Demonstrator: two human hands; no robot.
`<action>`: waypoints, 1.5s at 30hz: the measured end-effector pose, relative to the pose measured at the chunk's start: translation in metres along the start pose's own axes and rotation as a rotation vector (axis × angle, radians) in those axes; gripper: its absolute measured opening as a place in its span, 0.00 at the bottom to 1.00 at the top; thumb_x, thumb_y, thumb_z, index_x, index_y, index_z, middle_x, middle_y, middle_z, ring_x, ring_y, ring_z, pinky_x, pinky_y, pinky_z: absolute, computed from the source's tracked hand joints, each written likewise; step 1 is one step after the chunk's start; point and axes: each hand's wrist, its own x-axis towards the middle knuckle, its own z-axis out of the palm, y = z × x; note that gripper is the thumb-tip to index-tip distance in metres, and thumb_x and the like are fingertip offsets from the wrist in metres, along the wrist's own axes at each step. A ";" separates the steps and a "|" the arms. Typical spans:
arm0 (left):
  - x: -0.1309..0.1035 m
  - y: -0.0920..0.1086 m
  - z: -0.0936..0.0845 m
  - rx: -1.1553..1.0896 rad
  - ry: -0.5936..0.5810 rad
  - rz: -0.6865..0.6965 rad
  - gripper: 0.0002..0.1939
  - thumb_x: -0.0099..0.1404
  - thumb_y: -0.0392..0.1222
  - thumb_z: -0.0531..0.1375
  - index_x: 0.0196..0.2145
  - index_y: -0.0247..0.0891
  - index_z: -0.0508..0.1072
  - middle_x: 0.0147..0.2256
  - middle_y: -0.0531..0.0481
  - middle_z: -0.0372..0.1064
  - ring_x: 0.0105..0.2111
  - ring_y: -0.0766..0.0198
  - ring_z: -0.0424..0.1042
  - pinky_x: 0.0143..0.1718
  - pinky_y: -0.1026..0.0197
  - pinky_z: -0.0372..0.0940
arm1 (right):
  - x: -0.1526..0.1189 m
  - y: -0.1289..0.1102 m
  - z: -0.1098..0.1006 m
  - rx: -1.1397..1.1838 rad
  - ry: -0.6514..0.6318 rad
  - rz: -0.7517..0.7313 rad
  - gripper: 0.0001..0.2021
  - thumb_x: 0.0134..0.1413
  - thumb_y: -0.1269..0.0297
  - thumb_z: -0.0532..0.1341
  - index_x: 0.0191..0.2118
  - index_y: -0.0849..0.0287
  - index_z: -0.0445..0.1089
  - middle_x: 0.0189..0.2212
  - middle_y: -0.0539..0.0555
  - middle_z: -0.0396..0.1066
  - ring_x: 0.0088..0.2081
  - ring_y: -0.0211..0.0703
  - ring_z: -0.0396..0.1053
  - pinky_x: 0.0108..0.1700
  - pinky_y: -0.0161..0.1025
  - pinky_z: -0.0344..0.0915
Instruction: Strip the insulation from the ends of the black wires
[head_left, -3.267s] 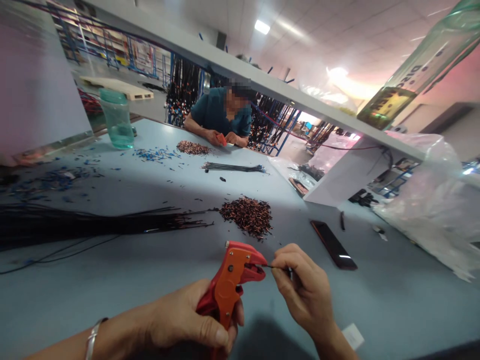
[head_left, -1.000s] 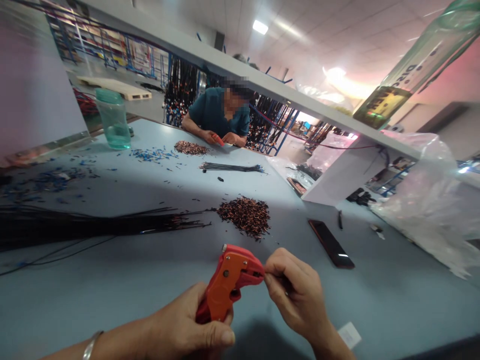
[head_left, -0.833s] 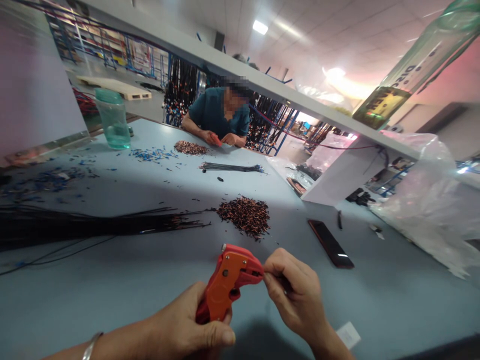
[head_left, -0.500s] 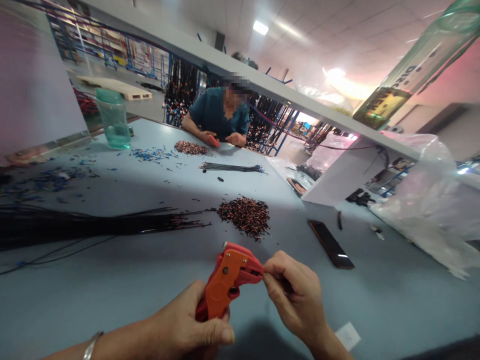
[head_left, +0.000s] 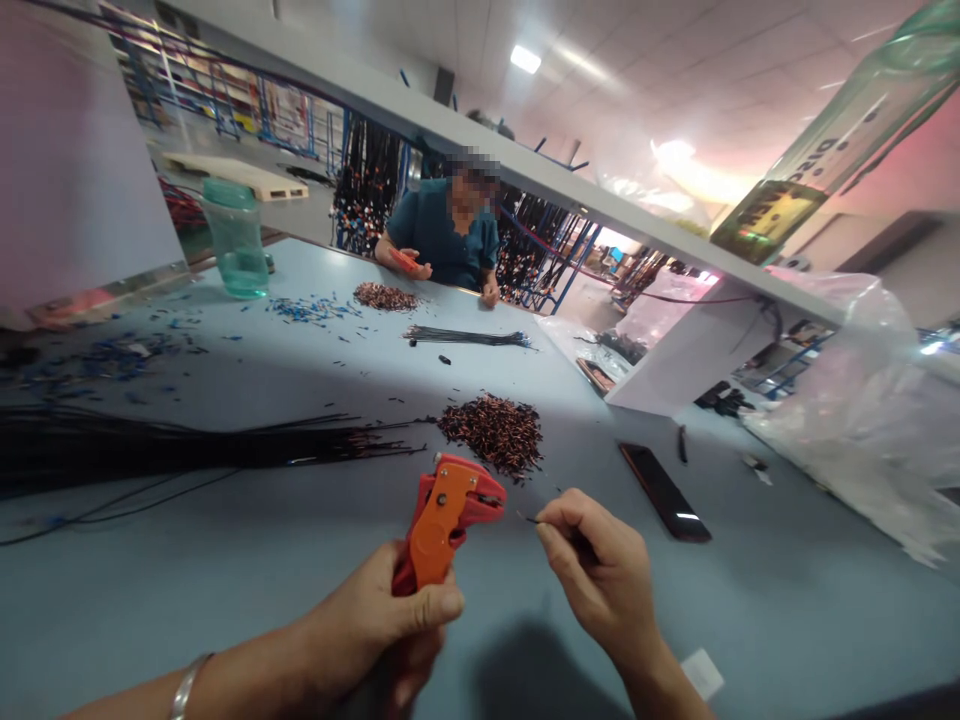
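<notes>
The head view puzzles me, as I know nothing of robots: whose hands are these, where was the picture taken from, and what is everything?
There is no robot here: these are a person's bare hands, seen by a camera worn on that person's head, looking forward and down. The left hand grips a red-and-orange tool shaped rather like pliers. The right hand pinches a thin dark wire, its tip apart from the tool. On the table lie a black wire bundle, a pile of dark and coppery bits, scattered blue bits and a phone. Across the table, a co-worker holds a red tool too.
</notes>
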 end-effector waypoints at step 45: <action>0.000 0.004 -0.002 1.636 0.341 0.889 0.12 0.59 0.30 0.49 0.40 0.33 0.65 0.31 0.41 0.67 0.30 0.54 0.64 0.33 0.49 0.64 | -0.018 0.001 0.033 0.878 -0.297 0.655 0.14 0.49 0.56 0.68 0.27 0.58 0.65 0.20 0.44 0.59 0.22 0.33 0.51 0.23 0.29 0.53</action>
